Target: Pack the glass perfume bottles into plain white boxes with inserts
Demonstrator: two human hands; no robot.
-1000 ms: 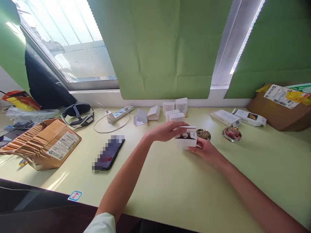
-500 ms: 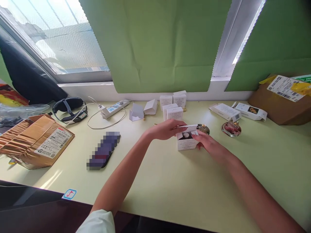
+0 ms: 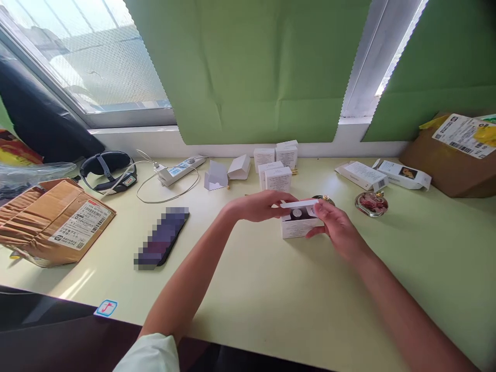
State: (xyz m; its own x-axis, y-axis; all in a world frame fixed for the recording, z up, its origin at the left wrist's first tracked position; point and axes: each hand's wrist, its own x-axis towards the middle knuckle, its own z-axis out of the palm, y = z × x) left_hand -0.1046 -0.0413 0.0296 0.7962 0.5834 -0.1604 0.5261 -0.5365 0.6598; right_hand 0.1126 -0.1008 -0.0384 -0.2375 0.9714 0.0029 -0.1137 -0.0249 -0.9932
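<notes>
A small white box (image 3: pixel 296 226) stands on the pale green table (image 3: pixel 271 289), its top lid flap half raised, with a round pale object showing inside. My left hand (image 3: pixel 259 204) pinches the lid flap from the left. My right hand (image 3: pixel 336 227) wraps the box's right side, with a fingertip on the flap's right end. Just behind the box, a round gold-rimmed bottle (image 3: pixel 323 198) is mostly hidden by my right hand.
Several closed white boxes (image 3: pixel 276 166) and two open ones (image 3: pixel 227 172) line the back edge. A pink round bottle (image 3: pixel 371 203), long white cartons (image 3: pixel 382 174), a phone (image 3: pixel 161 244), a power strip (image 3: pixel 180 170), headgear (image 3: pixel 108 169) and cardboard parcels (image 3: pixel 54 219) (image 3: pixel 459 155) lie around.
My right hand rose from the box's lower right side to its top right edge, reaching the lid flap. The lid has come down somewhat. The view shifted slightly.
</notes>
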